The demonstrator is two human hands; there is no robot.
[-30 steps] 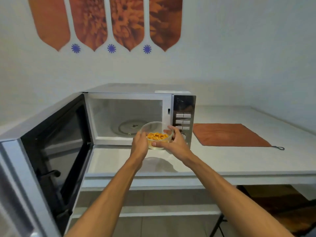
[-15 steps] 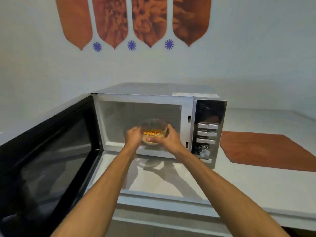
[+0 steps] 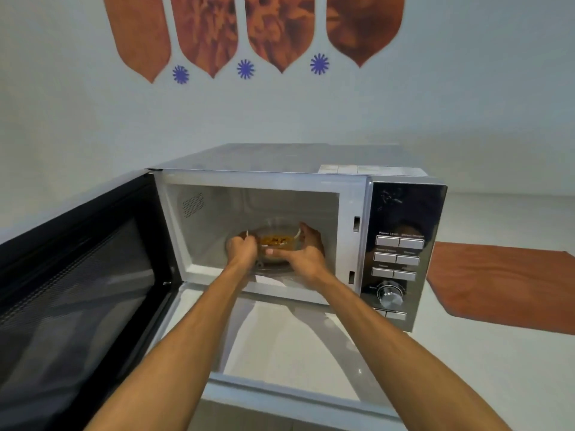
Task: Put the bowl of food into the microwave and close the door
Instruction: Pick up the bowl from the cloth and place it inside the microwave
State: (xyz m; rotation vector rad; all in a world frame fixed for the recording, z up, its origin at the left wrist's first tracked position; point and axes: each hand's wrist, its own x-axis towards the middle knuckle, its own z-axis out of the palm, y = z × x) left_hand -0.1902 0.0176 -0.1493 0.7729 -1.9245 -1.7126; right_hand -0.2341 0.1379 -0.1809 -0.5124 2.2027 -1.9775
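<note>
A silver microwave (image 3: 280, 163) stands on the white counter with its door (image 3: 77, 275) swung wide open to the left. Inside the cavity is a clear glass bowl (image 3: 277, 241) holding orange-yellow food, low over the glass turntable. My left hand (image 3: 242, 250) grips the bowl's left side and my right hand (image 3: 306, 255) wraps its right side and front. Both hands reach in past the opening. The bowl's base is hidden by my hands, so I cannot tell whether it rests on the turntable.
The control panel (image 3: 401, 250) with buttons and a dial sits right of the cavity. An orange cloth (image 3: 504, 284) lies flat on the counter (image 3: 295, 346) to the right. The open door stretches along the left, near my left forearm. A decorated wall stands behind.
Both hands have carried the bowl from in front of the microwave forward into the cavity. My head has moved closer, so the microwave fills more of the view.
</note>
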